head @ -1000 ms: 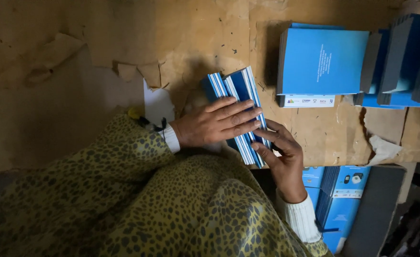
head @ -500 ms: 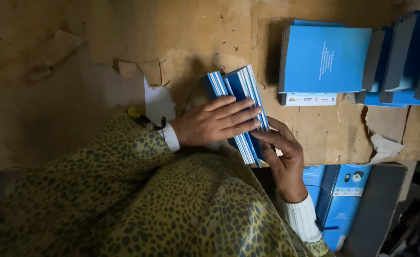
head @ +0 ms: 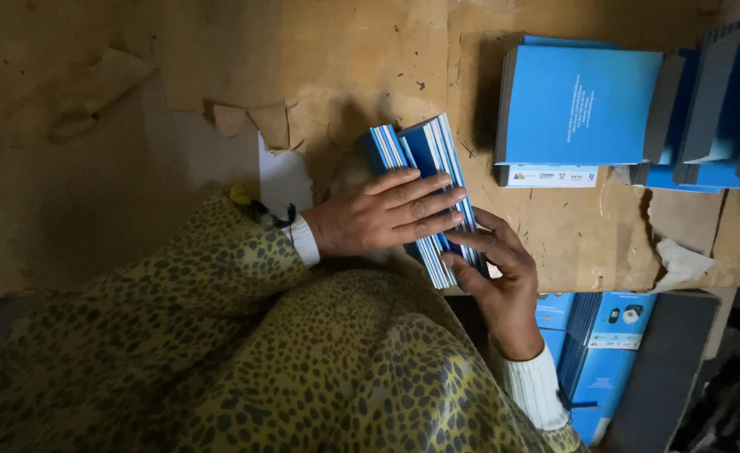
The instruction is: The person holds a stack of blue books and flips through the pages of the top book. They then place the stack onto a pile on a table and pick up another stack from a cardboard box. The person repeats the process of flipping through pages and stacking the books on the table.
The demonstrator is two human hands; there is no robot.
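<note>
Worn cardboard-covered table (head: 219, 75) fills most of the view. Top right: stack of blue booklets (head: 580, 105), w/ more dark-edged stacks (head: 710, 92) beside it. Centre: bundle of blue-and-white booklets (head: 433, 151) standing on edge on the table. Left hand (head: 383, 211) lies flat across it, fingers spread, pressing. Right hand (head: 496, 273) grips its near end from below. Blue boxes (head: 601, 348) under table edge.
</note>
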